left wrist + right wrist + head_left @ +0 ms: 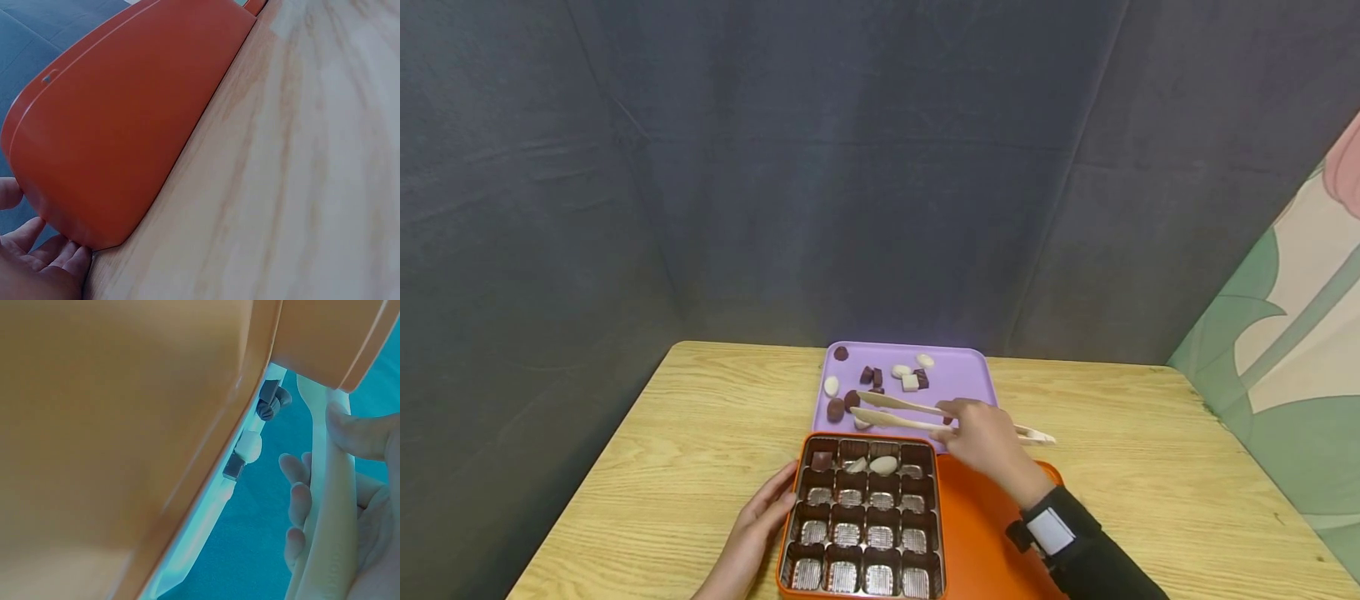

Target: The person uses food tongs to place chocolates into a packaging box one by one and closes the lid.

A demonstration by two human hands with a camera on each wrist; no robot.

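Observation:
My left hand [758,517] rests against the left side of an orange box [125,125], its fingers touching the corner in the left wrist view. Inside the box is a brown insert [847,481] with square compartments. Its far row holds a dark square chocolate [822,461], a pale wedge-like piece [856,465] and a white oval chocolate [883,465]. My right hand [985,442] grips wooden tongs [334,506] past the box's far edge. Their tips are spread over chocolates on a purple tray [955,379]; no piece is visibly pinched.
Round dark chocolates [836,409], white ovals [924,361] and small square pieces [910,382] lie scattered on the tray. An orange lid or tray [977,525] lies right of the box, under my right forearm. Dark cloth [850,208] hangs behind the wooden table [685,450].

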